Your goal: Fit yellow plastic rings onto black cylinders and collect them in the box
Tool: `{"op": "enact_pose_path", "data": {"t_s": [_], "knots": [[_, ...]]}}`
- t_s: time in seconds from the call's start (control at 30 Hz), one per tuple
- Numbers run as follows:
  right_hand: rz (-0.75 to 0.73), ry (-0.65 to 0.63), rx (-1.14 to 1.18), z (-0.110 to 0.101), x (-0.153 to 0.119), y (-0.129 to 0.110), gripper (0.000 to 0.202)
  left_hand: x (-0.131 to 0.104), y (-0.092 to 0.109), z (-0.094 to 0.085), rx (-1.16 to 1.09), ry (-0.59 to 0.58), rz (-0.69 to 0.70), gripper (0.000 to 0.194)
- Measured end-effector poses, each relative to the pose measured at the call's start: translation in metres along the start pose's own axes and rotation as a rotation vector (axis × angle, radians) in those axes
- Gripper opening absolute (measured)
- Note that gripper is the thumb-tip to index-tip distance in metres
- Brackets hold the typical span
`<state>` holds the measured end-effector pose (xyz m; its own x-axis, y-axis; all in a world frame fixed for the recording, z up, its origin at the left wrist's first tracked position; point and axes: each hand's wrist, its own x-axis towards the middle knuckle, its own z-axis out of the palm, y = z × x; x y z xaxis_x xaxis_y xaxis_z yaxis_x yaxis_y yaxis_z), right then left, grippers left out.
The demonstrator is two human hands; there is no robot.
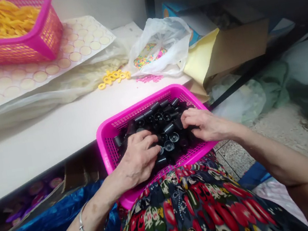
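A pink plastic basket rests against my lap at the table's front edge, filled with short black plastic cylinders, hollow and cap-like. Inside its left part, my left hand reaches in with fingers curled down among the pieces; what the fingertips grip is hidden. My right hand is over the right side, thumb and fingers bent together round a black plastic cap.
Beyond the basket, the white table holds yellow ring-ended pieces, small pink beads and a clear bag of coloured beads. A pink basket of yellow pieces stands back left. An open cardboard box sits right.
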<state>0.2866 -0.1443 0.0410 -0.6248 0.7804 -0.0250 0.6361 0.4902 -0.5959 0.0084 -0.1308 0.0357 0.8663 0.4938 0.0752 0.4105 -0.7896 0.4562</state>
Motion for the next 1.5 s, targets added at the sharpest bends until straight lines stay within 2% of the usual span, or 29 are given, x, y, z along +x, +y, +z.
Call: {"op": "enact_pose_path", "data": {"t_s": [0.17,0.27,0.37,0.47,0.57,0.77,0.9,1.0,1.17,1.27,1.37,1.5], "knots": [[0.110,-0.106,-0.023,-0.014,-0.020,0.006,0.025,0.040,0.025,0.008,-0.010,-0.152,0.051,0.014],[0.153,-0.160,-0.098,-0.012,-0.024,0.003,0.028,0.064,0.036,0.019,0.075,-0.210,0.034,0.023],[0.212,-0.210,-0.195,-0.007,-0.025,0.003,0.026,0.082,0.041,0.031,0.162,-0.233,-0.027,0.028],[0.238,-0.227,-0.212,-0.009,-0.027,0.008,0.028,0.089,0.036,0.035,0.203,-0.249,-0.059,0.016],[0.233,-0.215,-0.134,-0.013,-0.033,0.014,0.028,0.086,0.022,0.026,0.174,-0.255,-0.073,0.012],[0.219,-0.235,-0.185,-0.004,-0.031,0.013,0.022,0.063,-0.005,0.003,-0.141,-0.209,-0.274,0.033],[0.202,-0.278,-0.132,0.003,-0.022,0.017,0.015,0.046,-0.013,-0.004,-0.257,-0.168,-0.317,0.039],[0.168,-0.208,0.006,0.005,-0.020,0.025,0.014,0.037,-0.016,-0.008,-0.296,-0.162,-0.333,0.039],[0.201,-0.109,0.210,0.005,-0.022,0.029,0.018,0.029,-0.018,-0.020,-0.322,-0.253,-0.232,0.045],[0.339,-0.073,0.375,0.006,-0.023,0.027,0.019,0.029,-0.016,-0.028,-0.318,-0.347,-0.151,0.042],[0.482,-0.017,0.640,0.007,-0.022,0.029,0.023,0.034,-0.012,-0.032,-0.269,-0.430,-0.075,0.032],[0.524,0.117,0.985,0.010,-0.021,0.036,0.030,0.043,-0.010,-0.026,-0.235,-0.380,-0.044,0.036]]}}
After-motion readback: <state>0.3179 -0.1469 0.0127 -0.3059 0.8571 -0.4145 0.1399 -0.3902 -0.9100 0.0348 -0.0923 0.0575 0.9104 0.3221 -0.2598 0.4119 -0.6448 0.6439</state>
